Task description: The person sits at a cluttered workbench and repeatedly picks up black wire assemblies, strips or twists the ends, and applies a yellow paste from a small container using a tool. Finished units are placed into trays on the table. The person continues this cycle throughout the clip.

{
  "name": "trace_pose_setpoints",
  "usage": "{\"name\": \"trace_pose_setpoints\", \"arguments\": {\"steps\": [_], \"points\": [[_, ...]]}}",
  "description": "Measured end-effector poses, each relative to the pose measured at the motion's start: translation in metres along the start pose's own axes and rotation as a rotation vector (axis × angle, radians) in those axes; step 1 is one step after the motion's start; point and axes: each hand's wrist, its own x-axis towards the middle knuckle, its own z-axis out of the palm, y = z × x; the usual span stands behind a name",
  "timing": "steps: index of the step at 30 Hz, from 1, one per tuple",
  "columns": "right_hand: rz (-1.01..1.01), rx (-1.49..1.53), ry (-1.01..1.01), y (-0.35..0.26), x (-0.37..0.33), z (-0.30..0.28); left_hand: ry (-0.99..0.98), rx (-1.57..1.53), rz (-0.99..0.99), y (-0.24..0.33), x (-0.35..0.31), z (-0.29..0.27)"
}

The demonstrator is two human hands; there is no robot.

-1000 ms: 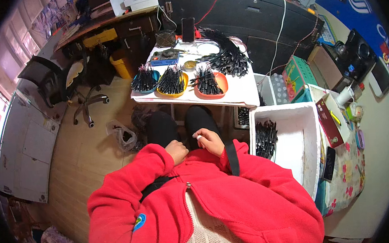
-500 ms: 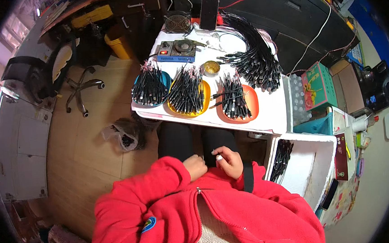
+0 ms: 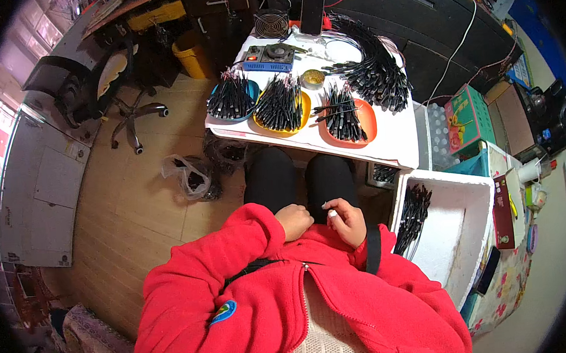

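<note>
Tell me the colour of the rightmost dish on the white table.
The rightmost dish is orange-red; the head view shows it best.

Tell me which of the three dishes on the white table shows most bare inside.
The orange-red dish, rightmost in the row: its right side is bare, while black cables cover most of the yellow dish and the blue dish.

The scene is viewed from the wearer's head through a fisheye lens, tilted down and forward. The red fleece jacket [image 3: 253,310] is seen from close above; the bare left hand [image 3: 295,222] and bare right hand [image 3: 349,224] are framed below centre, the white rectangular tabletop [image 3: 395,136] farther off.
</note>
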Motion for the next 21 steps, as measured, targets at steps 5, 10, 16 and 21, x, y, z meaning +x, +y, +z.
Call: {"name": "trace_pose_setpoints", "arguments": {"steps": [5,10,16,21], "points": [[-0.018,-0.006,-0.034,-0.001,0.005,0.001,0.436,-0.393,-0.160,-0.028,-0.013,-0.064],[0.024,-0.121,-0.034,-0.005,0.015,-0.002,0.846,-0.361,-0.607,-0.121,-0.019,-0.154],[0.126,-0.072,-0.131,-0.010,0.029,-0.010,0.734,0.166,-0.783,-0.206,0.032,-0.192],[0.485,0.236,-0.333,-0.026,0.044,-0.041,0.518,0.433,-0.905,-0.236,0.066,-0.187]]}}
